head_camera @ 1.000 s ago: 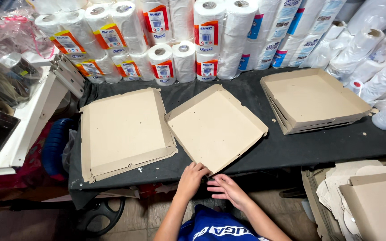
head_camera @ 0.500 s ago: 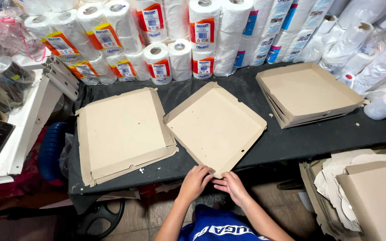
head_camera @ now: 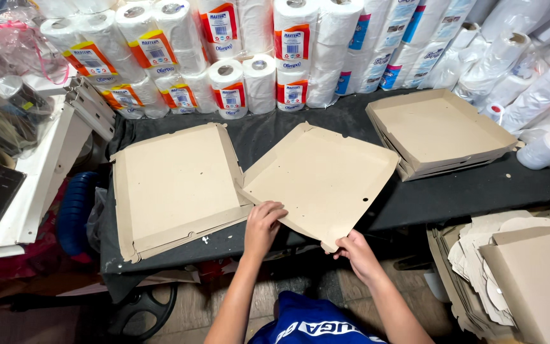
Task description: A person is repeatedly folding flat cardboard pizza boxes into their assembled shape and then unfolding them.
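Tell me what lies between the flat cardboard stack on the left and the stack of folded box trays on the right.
In the head view, a single flat cardboard sheet lies between them on the dark table, gripped by both hands.

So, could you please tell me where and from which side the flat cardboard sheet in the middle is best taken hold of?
Probably by the near edge of the cardboard sheet, from the person's side. It lies turned cornerwise, and its near corner overhangs the table edge, leaving room underneath for fingers. The left hand and right hand meet it there.
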